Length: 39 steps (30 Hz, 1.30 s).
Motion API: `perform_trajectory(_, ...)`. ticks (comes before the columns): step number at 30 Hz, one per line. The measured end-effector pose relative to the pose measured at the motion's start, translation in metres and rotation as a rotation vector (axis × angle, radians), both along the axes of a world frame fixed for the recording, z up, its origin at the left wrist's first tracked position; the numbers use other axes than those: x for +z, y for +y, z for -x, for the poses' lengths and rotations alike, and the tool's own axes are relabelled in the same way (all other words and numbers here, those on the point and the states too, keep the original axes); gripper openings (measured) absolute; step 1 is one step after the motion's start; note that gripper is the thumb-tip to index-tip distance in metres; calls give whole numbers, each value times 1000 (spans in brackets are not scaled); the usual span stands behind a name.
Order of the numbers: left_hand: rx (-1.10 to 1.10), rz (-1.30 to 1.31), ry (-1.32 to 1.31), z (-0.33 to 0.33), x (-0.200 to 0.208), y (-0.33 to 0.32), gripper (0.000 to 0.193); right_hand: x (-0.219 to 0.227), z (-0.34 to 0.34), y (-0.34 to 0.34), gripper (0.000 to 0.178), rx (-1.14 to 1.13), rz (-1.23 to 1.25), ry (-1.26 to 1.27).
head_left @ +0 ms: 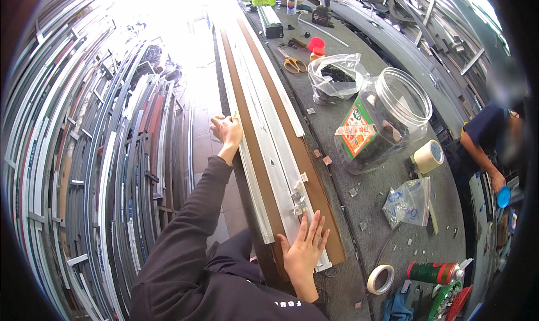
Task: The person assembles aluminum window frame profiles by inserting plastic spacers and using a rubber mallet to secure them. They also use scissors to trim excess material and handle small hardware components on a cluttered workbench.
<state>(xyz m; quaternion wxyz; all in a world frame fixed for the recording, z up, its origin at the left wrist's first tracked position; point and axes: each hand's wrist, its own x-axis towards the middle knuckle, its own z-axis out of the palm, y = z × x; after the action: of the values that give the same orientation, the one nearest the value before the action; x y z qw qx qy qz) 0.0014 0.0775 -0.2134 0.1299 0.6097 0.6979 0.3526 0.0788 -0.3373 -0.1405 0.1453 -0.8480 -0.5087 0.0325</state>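
A long white metal profile (pixel 268 147) runs away from me on a brown board (pixel 323 220), with narrower white strips along both sides. My right hand (pixel 305 248) lies flat on the near end of the profile, fingers spread, just below some small metal fittings (pixel 299 204). Farther up, my left hand (pixel 228 131) is closed at the outer edge of the left white strip (pixel 252 192). A small yellowish tip shows above its fingers; what it grips is mostly hidden.
Right of the board stand a clear plastic jar (pixel 382 119), an open bag (pixel 336 77), scissors (pixel 293 63), tape rolls (pixel 380 279) and a spray can (pixel 432 272). Racks of metal profiles (pixel 106 169) fill the left. Another person (pixel 485 136) works at the far right.
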Motion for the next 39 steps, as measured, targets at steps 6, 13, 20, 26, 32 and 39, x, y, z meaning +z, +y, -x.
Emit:
perform_trajectory(6,20,15,24,-5,2,36,32,1,-1,-1,89,0,23,-52)
perform_trajectory(13,32,-4,102,-8,3,109,34,5,-1,1,93,-27,86,31)
perform_trajectory(20,-158,13,19,5,22,89,39,28,3,11,89,-88,17,145)
perform_trajectory(26,-310,-12,-15,-9,76,71,27,31,4,19,88,-130,-24,126)
perform_trajectory(32,-201,39,162,-38,72,80,19,13,0,7,90,-112,-11,50)
perform_trajectory(39,-131,-52,932,-79,51,95,29,0,-5,4,92,-58,145,-155)
